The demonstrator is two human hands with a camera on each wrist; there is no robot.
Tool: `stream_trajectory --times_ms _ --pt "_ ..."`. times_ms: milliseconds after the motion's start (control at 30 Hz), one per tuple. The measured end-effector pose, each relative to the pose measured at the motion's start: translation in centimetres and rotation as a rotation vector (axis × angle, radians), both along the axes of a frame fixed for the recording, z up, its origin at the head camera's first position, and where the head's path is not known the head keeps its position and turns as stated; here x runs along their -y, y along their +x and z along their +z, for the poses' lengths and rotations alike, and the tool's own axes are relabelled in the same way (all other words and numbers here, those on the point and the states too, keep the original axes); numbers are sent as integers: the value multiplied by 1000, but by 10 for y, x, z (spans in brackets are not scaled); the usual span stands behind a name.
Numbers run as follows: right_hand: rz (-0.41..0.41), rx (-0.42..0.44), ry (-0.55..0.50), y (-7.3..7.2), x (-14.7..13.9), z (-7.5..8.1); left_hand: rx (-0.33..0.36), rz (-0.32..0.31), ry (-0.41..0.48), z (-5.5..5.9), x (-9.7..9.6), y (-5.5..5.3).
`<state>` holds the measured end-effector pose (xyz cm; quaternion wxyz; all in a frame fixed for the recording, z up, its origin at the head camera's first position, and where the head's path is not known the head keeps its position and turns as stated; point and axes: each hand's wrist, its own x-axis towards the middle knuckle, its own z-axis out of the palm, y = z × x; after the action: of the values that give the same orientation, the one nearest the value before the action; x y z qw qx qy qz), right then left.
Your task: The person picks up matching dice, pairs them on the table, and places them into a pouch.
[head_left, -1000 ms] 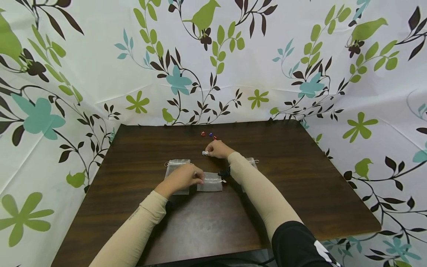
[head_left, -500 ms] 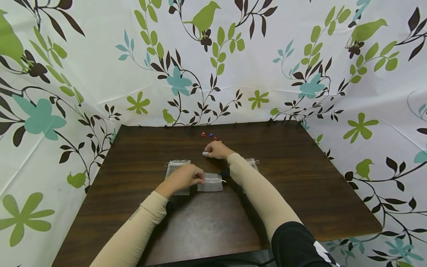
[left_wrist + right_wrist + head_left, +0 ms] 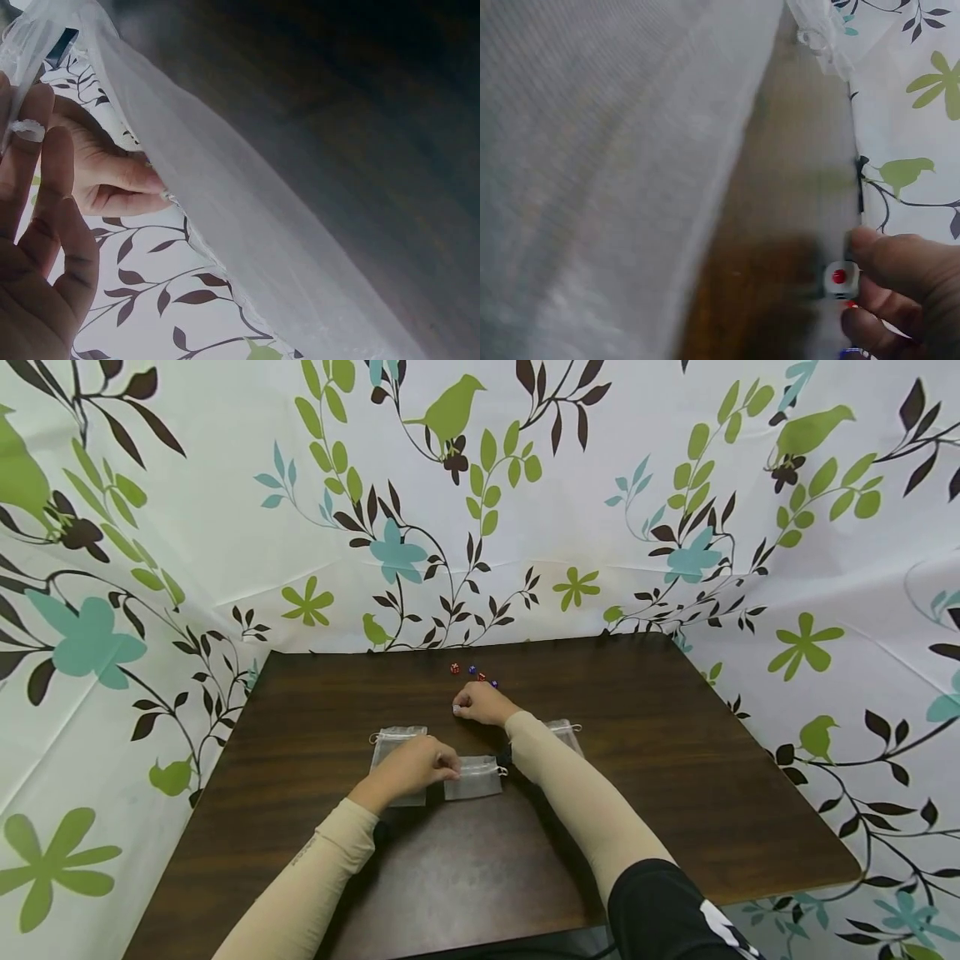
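My right hand pinches a white die between thumb and fingers over the middle of the table; a red pip faces the right wrist view. Past that hand lie a red die, a blue die, another red one and another blue one. My left hand, fingers curled, is at the left end of the middle sheer drawstring pouch. In the left wrist view its fingertips are right at gathered white mesh. Under the left forearm and hand, a second pouch is partly hidden.
A third sheer pouch lies partly covered by the right sleeve. The dark wooden table ends at a patterned cloth wall behind and at both sides. Its front edge runs below the forearms.
My right fingers have closed further around the white die, so less of it shows. A blue die by the right hand has come into sight. The left hand stays at the pouch.
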<state>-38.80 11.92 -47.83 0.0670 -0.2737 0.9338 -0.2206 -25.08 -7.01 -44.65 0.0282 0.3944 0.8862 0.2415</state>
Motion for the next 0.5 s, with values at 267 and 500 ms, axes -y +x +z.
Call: stream_trajectory --times_ms 267,500 --pt "58 -79 -1 18 3 47 -22 -1 9 -5 4 -5" --pt "220 -46 71 52 -5 97 6 10 35 -6 8 -5"
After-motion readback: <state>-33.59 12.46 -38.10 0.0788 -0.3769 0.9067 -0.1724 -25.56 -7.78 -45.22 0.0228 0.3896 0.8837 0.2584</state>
